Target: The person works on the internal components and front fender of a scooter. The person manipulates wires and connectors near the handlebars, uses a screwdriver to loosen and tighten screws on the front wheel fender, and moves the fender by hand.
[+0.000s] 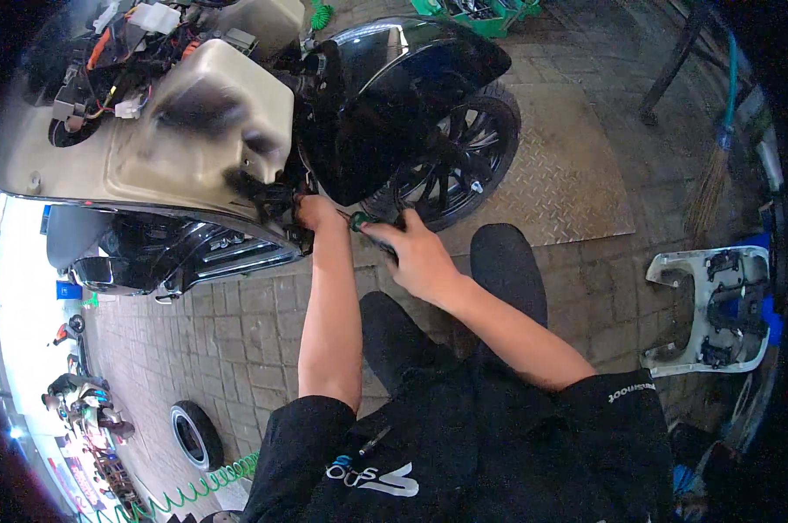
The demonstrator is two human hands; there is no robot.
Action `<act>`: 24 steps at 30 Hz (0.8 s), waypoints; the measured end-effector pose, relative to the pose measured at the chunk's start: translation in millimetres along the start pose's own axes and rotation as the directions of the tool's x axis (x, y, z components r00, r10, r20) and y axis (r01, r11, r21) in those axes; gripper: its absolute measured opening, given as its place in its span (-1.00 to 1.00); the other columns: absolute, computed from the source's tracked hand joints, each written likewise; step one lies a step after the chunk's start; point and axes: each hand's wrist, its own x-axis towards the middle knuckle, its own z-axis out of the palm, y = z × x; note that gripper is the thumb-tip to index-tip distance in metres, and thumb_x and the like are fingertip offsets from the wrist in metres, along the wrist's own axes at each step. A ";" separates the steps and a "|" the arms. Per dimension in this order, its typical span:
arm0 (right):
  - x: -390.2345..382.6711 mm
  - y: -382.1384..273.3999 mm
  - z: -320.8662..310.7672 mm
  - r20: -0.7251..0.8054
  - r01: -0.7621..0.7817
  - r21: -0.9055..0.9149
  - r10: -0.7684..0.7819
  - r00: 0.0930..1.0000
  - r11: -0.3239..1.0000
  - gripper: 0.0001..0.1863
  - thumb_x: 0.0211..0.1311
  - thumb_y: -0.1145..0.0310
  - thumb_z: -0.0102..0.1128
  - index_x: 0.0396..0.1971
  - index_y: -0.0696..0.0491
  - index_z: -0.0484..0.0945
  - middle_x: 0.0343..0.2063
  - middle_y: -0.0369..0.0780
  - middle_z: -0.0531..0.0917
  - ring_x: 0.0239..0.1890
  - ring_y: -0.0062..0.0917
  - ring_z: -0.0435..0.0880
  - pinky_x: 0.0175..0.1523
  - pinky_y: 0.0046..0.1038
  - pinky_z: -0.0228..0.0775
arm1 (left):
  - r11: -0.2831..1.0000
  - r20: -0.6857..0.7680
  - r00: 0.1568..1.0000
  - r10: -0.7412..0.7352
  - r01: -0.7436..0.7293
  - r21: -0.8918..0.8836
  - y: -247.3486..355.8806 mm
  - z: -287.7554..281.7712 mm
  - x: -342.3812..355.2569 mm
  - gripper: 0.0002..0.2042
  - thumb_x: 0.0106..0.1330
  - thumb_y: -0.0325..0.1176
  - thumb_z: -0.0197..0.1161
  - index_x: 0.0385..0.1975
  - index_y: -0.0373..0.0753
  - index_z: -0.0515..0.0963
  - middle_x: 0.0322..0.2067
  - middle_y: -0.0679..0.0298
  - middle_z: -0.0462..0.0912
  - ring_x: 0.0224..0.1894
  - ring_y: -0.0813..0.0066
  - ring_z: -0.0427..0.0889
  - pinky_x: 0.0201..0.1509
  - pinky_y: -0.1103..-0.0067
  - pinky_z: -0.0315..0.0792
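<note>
A partly stripped scooter with a tan body panel point(202, 131), exposed wiring point(106, 78) and a glossy black front fender point(368, 105) fills the upper left. My left hand point(320, 212) is curled at black parts at the panel's lower right corner, its fingertips and whatever they hold hidden. My right hand point(420, 257) is closed on a green-handled screwdriver point(360, 222), angled toward those parts beside my left hand; its tip is hard to make out. The spoked front wheel point(468, 183) is just beyond my right hand, above my bent knees.
A steel plate point(577, 183) lies under the wheel. A white panel point(690, 357) and broom point(703, 205) are right, a green toolbox point(485, 17) at the top. A loose tyre point(207, 440), green coiled hose point(233, 475) and people point(89, 401) near other scooters are lower left.
</note>
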 end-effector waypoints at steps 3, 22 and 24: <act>8.5 -8.6 -18.1 0.301 -0.516 0.577 0.423 0.855 0.634 -0.49 0.07 0.46 0.16 0.09 -0.17 0.41 -0.36 -0.05 0.41 -0.42 -0.18 0.52 -0.29 -0.29 0.44 | 0.984 0.043 0.996 0.076 -0.082 0.160 -7.5 10.7 10.8 -0.70 0.27 -0.41 -0.18 -0.28 -0.39 0.55 -0.26 -0.07 0.62 -0.22 0.04 0.63 -0.16 0.28 0.51; 2.4 0.0 -11.9 0.571 -0.702 0.667 0.434 0.696 0.248 -0.57 0.25 0.29 0.08 0.12 -0.06 0.33 -0.38 -0.19 0.57 -0.55 -0.51 0.47 -0.43 -0.49 0.36 | 0.990 0.033 0.991 0.132 -0.134 0.049 -9.8 -2.8 5.1 -0.66 0.30 -0.31 -0.19 -0.22 -0.39 0.51 -0.22 -0.13 0.59 -0.16 -0.06 0.59 -0.14 0.25 0.48; -1.3 -0.9 1.0 0.262 -0.419 0.488 0.329 0.907 0.766 -0.60 0.21 0.36 0.10 0.08 -0.11 0.39 -0.33 -0.13 0.51 -0.47 -0.37 0.50 -0.33 -0.41 0.39 | 0.968 0.065 0.978 0.196 -0.204 0.147 -15.8 3.6 9.3 -0.64 0.35 -0.32 -0.23 -0.17 -0.41 0.49 -0.19 -0.15 0.57 -0.14 -0.05 0.58 -0.10 0.24 0.46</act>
